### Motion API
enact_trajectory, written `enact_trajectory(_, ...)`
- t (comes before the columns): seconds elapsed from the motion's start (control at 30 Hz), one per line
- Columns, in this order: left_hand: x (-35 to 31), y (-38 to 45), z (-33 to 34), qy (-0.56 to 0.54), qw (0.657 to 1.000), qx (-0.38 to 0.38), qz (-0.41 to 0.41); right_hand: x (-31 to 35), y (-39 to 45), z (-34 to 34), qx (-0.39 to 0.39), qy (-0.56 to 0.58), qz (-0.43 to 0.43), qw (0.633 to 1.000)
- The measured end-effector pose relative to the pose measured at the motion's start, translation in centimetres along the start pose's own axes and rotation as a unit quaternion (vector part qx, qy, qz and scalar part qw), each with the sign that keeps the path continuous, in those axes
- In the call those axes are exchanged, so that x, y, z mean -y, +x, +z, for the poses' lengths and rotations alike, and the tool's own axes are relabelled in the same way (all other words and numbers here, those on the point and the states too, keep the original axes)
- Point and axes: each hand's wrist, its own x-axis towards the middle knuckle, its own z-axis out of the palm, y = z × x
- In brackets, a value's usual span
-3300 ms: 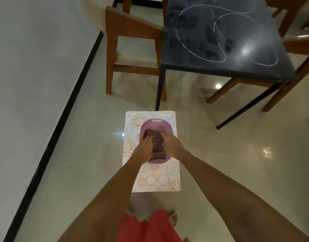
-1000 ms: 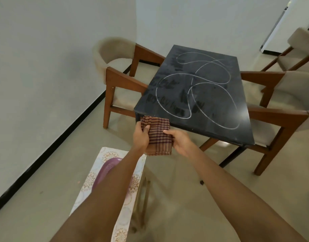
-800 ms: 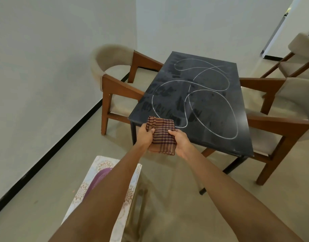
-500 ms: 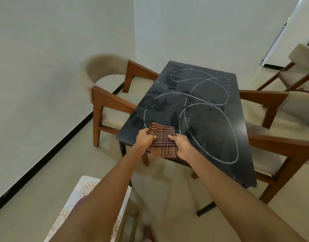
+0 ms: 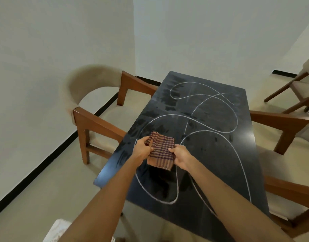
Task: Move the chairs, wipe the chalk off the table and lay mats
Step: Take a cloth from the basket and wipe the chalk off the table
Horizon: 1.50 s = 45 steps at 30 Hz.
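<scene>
A folded brown checked cloth (image 5: 161,151) hangs over the near left part of the black table (image 5: 220,154). My left hand (image 5: 142,150) grips its left edge and my right hand (image 5: 180,156) pinches its right edge. White looping chalk lines (image 5: 207,131) cover the tabletop, with smeared dark patches along its left side. A beige chair with wooden arms (image 5: 97,123) stands tucked at the table's left side. Another wooden-armed chair (image 5: 281,123) is tucked at the right side.
A third chair (image 5: 300,91) stands at the far right near a doorway. White walls with a black skirting line (image 5: 45,165) close in on the left and behind. The corner of a patterned stool top (image 5: 57,231) shows at the bottom left.
I lifted the cloth from the basin on the patterned stool and carried it in both hands up and forward; it now hangs over the tabletop instead of before the table's near edge.
</scene>
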Motion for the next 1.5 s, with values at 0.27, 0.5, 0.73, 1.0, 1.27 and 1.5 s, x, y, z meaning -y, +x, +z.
enact_trajectory(0.27, -2.2, 10.3, 0.8, 0.003, 0.994, -0.108, -0.003, 6.4, 11.0, 1.4, -0.002, -0.116, -0.050, 0.992)
enact_trajectory(0.5, -6.6, 21.6, 1.2, -0.066, 0.990, -0.126, 0.019, 13.4, 21.3, 3.2, -0.022, -0.165, -0.132, 0.977)
enact_trajectory(0.73, -4.7, 26.7, 0.8, 0.067, 0.987, -0.131, 0.064, 14.3, 27.0, 3.7, 0.009, -0.501, -0.207, 0.840)
enact_trajectory(1.0, 2.7, 24.6, -0.1, 0.392, 0.908, -0.106, 0.100, 12.3, 30.1, 4.8, 0.042, -0.707, -0.450, 0.544)
enact_trajectory(1.27, 4.5, 24.1, 0.6, 0.493, 0.851, -0.135, 0.125, 14.4, 34.8, 5.5, 0.165, -0.754, -0.462, 0.437)
enact_trajectory(1.5, 4.9, 24.1, 0.6, 0.442, 0.866, -0.189, 0.138, 11.3, 34.9, 5.3, 0.176, -0.714, -0.514, 0.441)
